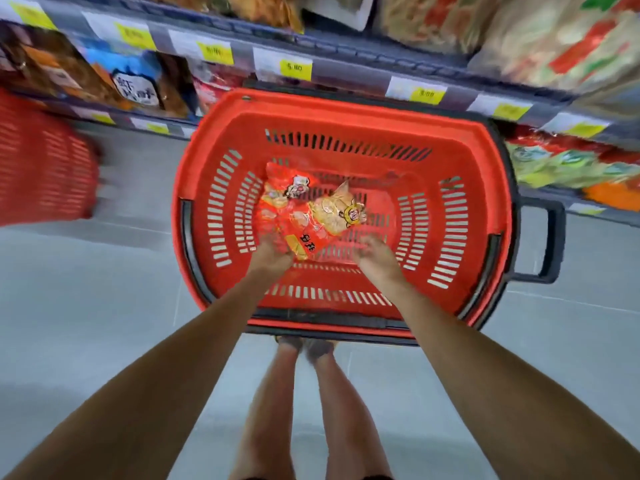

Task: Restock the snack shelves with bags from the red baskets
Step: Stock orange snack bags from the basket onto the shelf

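At the bottom centre of the frame two bare legs are seen, with the feet [305, 347] set on the grey tiled floor [104, 306] just against the near rim of the red basket [346, 107]. Two bare forearms are stretched from the lower corners up into the basket, which fills the middle of the frame.

The left hand [273, 253] is placed left of centre, and its fingers are curled round the lower edge of the red snack bag [304, 216], which is gripped there. The bag lies inside the basket, left of centre, slanted up toward the far wall. The right hand [375, 252] is held just beside the bag's lower right corner. Its fingers are loosely curled, and nothing is seen held in them. Because of blur, it cannot be told whether they touch the bag.

A black handle [550, 244] is seen sticking out at the basket's right side. At the left edge of the frame a second red basket [41, 161] is seen, much blurred.

Farther off, along the top, grey shelf edges [346, 50] are hung with yellow price tags [294, 69], and the shelves are stocked with snack packs [135, 84].
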`<state>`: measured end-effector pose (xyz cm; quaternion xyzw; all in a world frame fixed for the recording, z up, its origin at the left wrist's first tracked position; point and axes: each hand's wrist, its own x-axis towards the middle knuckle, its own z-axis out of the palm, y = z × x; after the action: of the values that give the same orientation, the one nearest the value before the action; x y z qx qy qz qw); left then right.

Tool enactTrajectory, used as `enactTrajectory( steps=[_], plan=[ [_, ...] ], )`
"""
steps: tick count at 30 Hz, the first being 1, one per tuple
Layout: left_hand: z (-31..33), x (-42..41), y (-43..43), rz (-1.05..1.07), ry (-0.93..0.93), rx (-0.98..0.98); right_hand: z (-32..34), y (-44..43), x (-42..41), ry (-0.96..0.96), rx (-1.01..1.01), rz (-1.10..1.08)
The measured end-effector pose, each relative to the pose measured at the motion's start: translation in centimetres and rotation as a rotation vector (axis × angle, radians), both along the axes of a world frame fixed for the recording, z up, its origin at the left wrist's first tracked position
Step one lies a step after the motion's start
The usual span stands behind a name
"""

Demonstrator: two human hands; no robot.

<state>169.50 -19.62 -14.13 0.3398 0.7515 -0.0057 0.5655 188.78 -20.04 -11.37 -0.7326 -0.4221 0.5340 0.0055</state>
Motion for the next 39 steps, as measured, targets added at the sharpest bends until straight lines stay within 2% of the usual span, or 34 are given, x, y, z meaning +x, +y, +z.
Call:
enactTrajectory(
  steps=[7, 13, 17, 22, 26, 30, 33, 36, 39],
  plan=[
    [-9.3, 1.6, -0.1, 0.043, -0.065, -0.046, -10.0, 1.5, 0.7, -0.005, -0.038, -0.006],
    [-15.5, 1.8, 1.4, 0.08, -0.019, -0.061, -17.3, 3.6, 0.9, -0.028, 0.02, 0.158],
    [-19.2, 0.7, 3.3, 0.127, 0.022, 0.034, -22.2, 6.0, 0.2, -0.129, 0.073, 0.459],
    [-23.9, -1.5, 5.0, 0.192, 0.059, 0.186, -27.3, 8.4, -1.1, -0.198, 0.143, 0.655],
    [-33.7, -4.5, 5.3, 0.2, 0.06, 0.312, -30.2, 9.6, -1.5, -0.326, 0.166, 0.883],
    [-33.8, -3.6, 7.6, 0.203, 0.127, 0.36, -32.0, 9.7, -1.0, -0.48, 0.246, 1.049],
    [-33.3, -2.6, 9.3, 0.284, 0.025, 0.399, -33.1, 9.5, -1.2, -0.647, 0.271, 1.12],
    [-33.3, -2.7, 9.7, 0.293, 0.04, 0.35, -34.4, 9.3, 0.1, -0.734, 0.088, 1.029],
    [-31.5, -2.2, 9.8, 0.099, 0.082, 0.304, -35.0, 8.0, 2.9, -0.676, -0.084, 0.949]
  ],
)
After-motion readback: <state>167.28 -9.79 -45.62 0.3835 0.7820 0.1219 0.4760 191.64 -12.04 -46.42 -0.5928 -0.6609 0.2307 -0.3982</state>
